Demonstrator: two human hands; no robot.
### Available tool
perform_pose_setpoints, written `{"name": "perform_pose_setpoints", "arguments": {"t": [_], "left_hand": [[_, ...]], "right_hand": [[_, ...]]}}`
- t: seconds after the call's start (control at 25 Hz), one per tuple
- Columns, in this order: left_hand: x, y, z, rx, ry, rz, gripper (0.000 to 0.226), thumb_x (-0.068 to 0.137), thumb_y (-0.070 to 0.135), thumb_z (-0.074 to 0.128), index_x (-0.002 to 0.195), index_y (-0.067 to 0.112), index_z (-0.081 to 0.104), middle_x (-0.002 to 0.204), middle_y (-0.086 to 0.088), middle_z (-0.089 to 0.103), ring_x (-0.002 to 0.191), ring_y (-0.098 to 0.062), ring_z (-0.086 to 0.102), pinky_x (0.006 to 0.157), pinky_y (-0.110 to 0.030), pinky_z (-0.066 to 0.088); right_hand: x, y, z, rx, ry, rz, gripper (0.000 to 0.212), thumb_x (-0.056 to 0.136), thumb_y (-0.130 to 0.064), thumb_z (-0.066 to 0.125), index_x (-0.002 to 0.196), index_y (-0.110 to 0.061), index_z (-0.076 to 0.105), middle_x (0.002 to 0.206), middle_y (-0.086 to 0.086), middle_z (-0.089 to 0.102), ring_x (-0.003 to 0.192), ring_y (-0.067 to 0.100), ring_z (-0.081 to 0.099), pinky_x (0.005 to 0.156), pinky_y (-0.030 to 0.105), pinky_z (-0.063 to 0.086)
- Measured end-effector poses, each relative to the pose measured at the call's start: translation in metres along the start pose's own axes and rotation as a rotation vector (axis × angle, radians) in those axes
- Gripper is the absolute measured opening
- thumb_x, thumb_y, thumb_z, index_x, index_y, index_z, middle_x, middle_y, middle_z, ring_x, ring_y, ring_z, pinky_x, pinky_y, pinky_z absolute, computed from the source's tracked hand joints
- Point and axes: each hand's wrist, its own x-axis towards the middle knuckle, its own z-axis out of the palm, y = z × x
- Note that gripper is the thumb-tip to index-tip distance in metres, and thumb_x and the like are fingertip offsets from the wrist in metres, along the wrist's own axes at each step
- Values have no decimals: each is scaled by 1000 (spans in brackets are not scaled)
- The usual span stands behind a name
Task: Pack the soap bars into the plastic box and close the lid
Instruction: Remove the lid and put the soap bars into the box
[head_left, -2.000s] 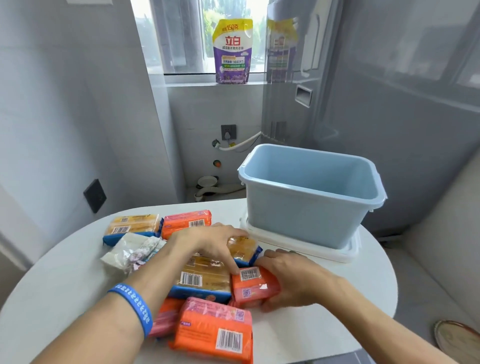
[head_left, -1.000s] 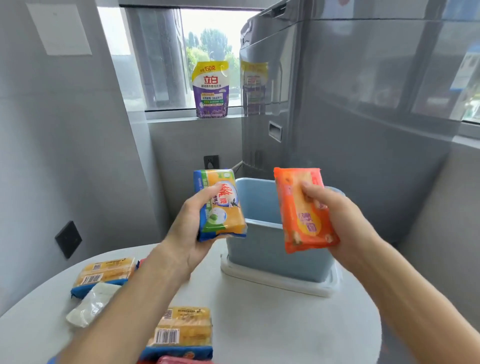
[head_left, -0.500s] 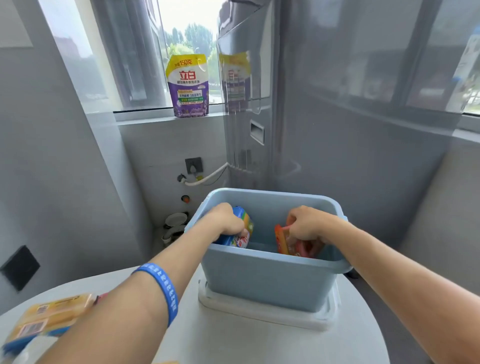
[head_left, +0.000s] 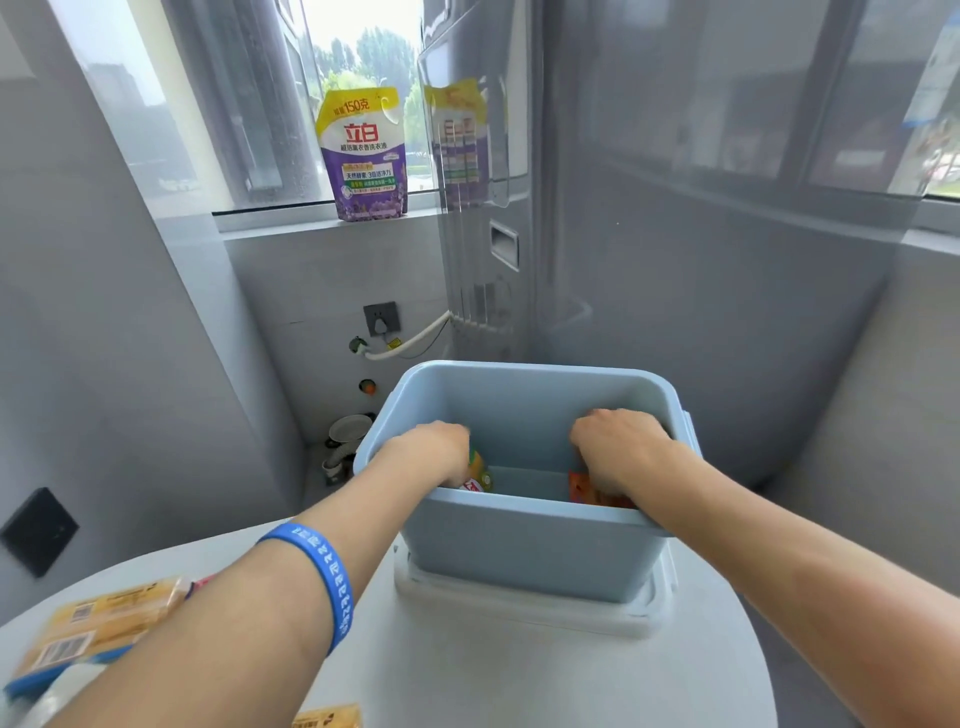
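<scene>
Two hands inside plastic box (head_left: 524, 551): left hand (head_left: 434, 454) grasps yellow bar (head_left: 479, 474), right hand (head_left: 615, 449) orange bar (head_left: 584, 488); wrappers likely slick, bars stiff, so pinch across the long edges

Round white table (head_left: 467, 670) seen from above, curved edge cut off at 3 o'clock. White lid (head_left: 524, 610) laid flat on table around 1 o'clock, rim turned up. Light-blue plastic box (head_left: 524, 551) stood upright in lid, open top. Yellow soap bars (head_left: 98, 629) with barcodes laid at 9 o'clock, near table edge, partly hidden by forearm. Pale wrapped packet (head_left: 57, 693) just beside them at 8 o'clock, blurred. Another yellow soap bar (head_left: 327, 718) cropped at 6 o'clock.
</scene>
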Motion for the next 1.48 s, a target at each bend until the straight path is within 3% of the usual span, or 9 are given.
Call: {"name": "perform_pose_setpoints", "arguments": {"t": [0.2,0.28,0.48,0.56,0.68,0.8,1.08,1.28,1.48], "left_hand": [[-18,4,-9,106,261,93,33,80,-7,57,109,7,67,107,-16,61,92,-34,63,65,-38,49],[-17,3,-8,112,198,39,41,78,-11,51,111,6,68,102,-16,63,86,-34,61,66,-38,50],[-11,0,-4,70,-10,-15,33,84,10,63,117,8,64,108,-10,64,96,-32,61,83,-41,54],[-16,-2,-10,-101,185,26,27,83,16,63,109,14,68,103,-6,66,91,-31,61,77,-37,54],[-48,-24,-32,-460,623,76,18,85,23,59,95,25,74,100,1,74,94,-24,64,81,-29,48],[-97,-69,-29,-659,755,59,15,83,22,61,88,26,74,87,5,73,82,-18,63,78,-26,48],[-160,-140,85,-663,533,-131,28,86,23,61,113,22,69,104,0,73,95,-20,66,82,-31,54],[-139,-156,132,-459,381,-184,55,82,28,65,135,23,52,134,-4,59,119,-23,55,97,-38,47],[-108,-164,140,-253,323,-231,78,74,42,72,143,27,39,142,0,49,129,-24,38,102,-45,32]], "right_hand": [[1,0,4,48,-210,-81,31,79,-20,64,108,-27,72,112,3,68,94,29,61,85,35,54],[0,-1,2,23,-260,-113,39,83,-18,60,119,-31,68,121,2,66,104,28,60,86,32,50],[4,0,0,28,-357,-139,40,81,-12,58,112,-33,72,109,-3,68,93,24,60,78,30,49],[6,2,-2,46,-343,-134,41,77,-13,59,109,-35,73,106,-5,69,97,25,64,86,37,56],[-2,0,-29,127,-101,-168,41,83,-13,59,117,-33,70,122,-3,67,108,24,62,95,34,50],[-26,-25,-64,299,100,-250,33,88,-14,59,116,-29,69,121,-5,67,106,21,61,97,35,47],[-114,-154,-31,486,421,-519,22,90,-22,59,108,-30,70,112,-8,69,98,21,62,81,36,50],[-137,-212,41,276,4,-665,53,91,-47,55,139,-26,47,138,-2,58,121,24,55,97,42,45],[-113,-218,51,483,-236,-668,78,83,-63,62,149,-33,32,150,-7,47,130,15,48,104,35,41]]}}
